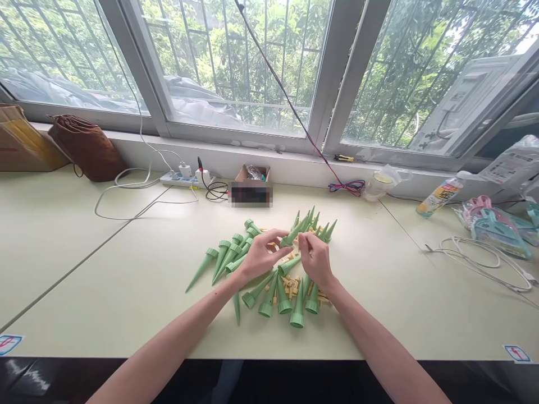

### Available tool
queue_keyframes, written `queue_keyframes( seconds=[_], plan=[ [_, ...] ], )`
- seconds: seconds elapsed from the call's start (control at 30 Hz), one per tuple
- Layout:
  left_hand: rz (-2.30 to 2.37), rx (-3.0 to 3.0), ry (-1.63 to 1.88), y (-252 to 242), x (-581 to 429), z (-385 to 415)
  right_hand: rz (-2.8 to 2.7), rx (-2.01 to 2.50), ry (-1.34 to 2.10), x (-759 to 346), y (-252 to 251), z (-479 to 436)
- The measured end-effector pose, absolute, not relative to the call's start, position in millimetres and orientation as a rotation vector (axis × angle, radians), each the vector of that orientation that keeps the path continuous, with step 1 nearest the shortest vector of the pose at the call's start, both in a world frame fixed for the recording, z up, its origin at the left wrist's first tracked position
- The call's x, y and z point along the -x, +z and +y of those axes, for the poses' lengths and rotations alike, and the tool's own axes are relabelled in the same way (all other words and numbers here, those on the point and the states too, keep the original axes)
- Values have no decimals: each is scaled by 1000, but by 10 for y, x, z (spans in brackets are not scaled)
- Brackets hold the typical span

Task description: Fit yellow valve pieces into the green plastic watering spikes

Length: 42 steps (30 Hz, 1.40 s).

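Observation:
Above the middle of the pile, my left hand (265,252) grips a green watering spike (290,240) between thumb and fingers, its wide end toward the palm and its point slanting up to the right. Close beside it, my right hand (315,257) is closed in a pinch; what its fingertips hold is hidden or too small to make out. Under and around both hands lie many small pale-yellow plastic pieces (290,286). Several more green spikes (297,308) fan out toward me, wide ends nearest. Capped spikes (225,255) lie in a group left of my left hand.
At the back stand a power strip (181,179) with cables and a small open box (255,173). A brown drawstring bag (86,147) sits back left. On the right are a spray bottle (442,195), a white cable (484,258) and packaged pink and teal items (497,227).

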<state>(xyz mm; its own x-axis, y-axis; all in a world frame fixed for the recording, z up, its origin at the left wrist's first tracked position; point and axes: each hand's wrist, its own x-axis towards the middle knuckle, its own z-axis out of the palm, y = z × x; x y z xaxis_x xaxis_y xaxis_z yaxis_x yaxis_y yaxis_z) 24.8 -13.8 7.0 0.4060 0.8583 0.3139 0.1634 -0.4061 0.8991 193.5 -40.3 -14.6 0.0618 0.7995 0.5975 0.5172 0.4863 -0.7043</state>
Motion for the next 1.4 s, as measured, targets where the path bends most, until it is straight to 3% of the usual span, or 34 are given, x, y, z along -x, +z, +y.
queue_keyframes(
  seconds=[1.4],
  plan=[
    [850,-1633,1017,155,-200,-98,-1672,1025,384,-1936,-162,-399]
  ],
)
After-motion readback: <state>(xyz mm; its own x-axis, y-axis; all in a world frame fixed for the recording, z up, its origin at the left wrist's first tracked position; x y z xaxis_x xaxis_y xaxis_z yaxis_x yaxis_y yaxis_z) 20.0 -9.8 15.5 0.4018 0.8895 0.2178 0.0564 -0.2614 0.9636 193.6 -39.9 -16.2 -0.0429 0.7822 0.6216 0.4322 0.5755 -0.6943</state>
